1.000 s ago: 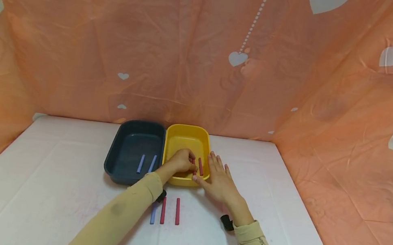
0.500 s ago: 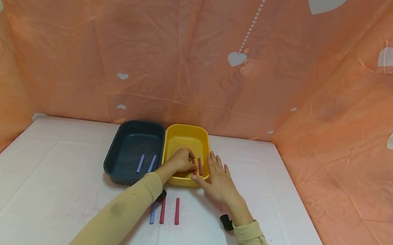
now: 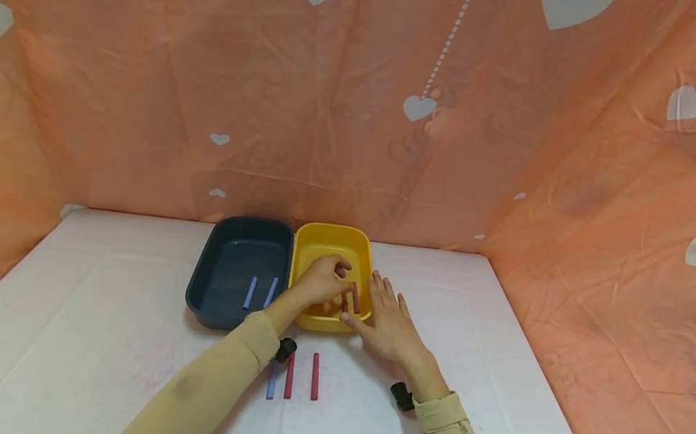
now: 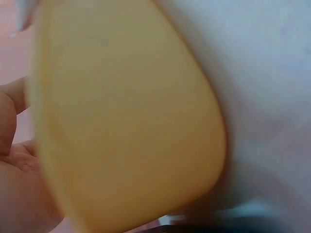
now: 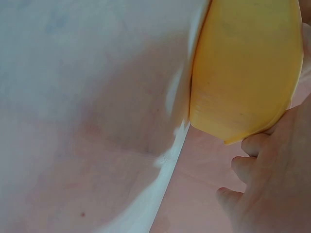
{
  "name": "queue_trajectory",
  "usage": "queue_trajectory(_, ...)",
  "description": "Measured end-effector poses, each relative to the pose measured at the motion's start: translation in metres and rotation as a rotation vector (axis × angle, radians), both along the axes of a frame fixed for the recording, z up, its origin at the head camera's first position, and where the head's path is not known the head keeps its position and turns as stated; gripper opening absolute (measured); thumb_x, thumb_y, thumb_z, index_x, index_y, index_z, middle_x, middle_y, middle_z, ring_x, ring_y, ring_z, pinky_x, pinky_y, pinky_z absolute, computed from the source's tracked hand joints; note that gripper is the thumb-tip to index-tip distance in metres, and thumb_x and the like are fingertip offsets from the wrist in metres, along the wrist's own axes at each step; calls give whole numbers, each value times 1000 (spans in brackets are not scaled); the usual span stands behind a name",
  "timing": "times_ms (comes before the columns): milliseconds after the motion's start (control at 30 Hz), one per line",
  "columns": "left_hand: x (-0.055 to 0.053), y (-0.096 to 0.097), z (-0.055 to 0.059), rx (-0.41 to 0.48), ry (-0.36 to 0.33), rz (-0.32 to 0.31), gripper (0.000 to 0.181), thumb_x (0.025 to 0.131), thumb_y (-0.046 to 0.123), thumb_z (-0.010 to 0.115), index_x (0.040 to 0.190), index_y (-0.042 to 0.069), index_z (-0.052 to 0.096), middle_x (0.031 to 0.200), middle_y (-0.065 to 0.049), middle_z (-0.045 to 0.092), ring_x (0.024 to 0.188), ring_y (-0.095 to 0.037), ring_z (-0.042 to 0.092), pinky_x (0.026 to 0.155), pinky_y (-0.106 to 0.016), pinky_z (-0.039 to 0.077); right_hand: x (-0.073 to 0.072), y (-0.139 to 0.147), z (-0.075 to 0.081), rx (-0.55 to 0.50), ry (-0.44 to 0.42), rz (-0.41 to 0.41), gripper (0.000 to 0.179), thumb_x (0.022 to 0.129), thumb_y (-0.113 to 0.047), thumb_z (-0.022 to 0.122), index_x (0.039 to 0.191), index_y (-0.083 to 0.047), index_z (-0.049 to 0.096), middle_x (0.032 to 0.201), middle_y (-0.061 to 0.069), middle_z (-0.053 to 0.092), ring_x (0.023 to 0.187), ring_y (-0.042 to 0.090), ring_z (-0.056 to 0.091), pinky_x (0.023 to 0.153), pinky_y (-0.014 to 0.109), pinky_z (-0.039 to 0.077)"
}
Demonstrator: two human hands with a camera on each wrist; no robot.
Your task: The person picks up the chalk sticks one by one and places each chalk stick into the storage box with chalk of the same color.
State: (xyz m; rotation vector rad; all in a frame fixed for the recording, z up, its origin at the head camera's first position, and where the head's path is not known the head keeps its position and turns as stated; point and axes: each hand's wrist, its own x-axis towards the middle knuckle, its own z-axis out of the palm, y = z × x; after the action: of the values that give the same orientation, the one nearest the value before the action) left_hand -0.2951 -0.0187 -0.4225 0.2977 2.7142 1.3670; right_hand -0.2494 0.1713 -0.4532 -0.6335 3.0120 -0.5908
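My left hand [image 3: 324, 279] is over the yellow tray [image 3: 301, 247], its thumb and forefinger parted above two red chalk sticks [image 3: 356, 298] that lie side by side on the tray's right. Nothing shows between those fingers. Straight fingers of my right hand [image 3: 390, 323] rest along the tray's right wall, with the thumb near its front corner. In the right wrist view, some fingertips sit beside the yellow wall [image 5: 248, 73]. Two blue chalk sticks [image 3: 250, 293] lie in the dark tray [image 3: 200, 278] on the left. The left wrist view shows mostly the yellow tray's outer wall [image 4: 131, 111].
Before the trays, on the white cloth [image 3: 112, 333], lie two more red chalk sticks [image 3: 315, 377] and a blue one [image 3: 272, 381], partly covered by the left wrist's black camera [image 3: 286, 350]. An orange curtain [image 3: 353, 174] with hearts closes off the back and sides.
My left hand has lifted slightly and its thumb and forefinger have come apart, letting go of a red chalk stick in the yellow tray. My right hand has stayed in place.
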Motion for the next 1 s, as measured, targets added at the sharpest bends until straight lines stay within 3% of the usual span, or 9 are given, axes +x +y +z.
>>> queue_trajectory(467, 32, -21, 20, 128, 101, -9, 41, 95, 14, 77, 131, 0, 62, 117, -17, 66, 93, -26, 64, 81, -35, 58, -1, 0, 0, 6, -5, -1, 101, 99, -69, 50, 165, -1, 15, 174, 13, 8, 160, 36, 9, 125, 60, 10)
queue_trajectory(800, 63, -41, 22, 162, 143, 3, 40, 93, 10, 79, 129, 4, 63, 116, -11, 63, 88, -20, 61, 72, -27, 54, 0, 0, 1, 8, -19, 0, 101, 100, -69, 49, 165, -2, 12, 174, 12, 4, 160, 33, 6, 126, 59, 7)
queue_trajectory(1000, 78, -53, 22, 127, 151, -4, 42, 92, 9, 79, 129, 3, 63, 116, -9, 61, 87, -19, 60, 71, -23, 54, 1, 0, 1, 0, -22, -4, 101, 99, -69, 50, 165, -3, 13, 174, 11, 4, 160, 33, 6, 126, 58, 7)
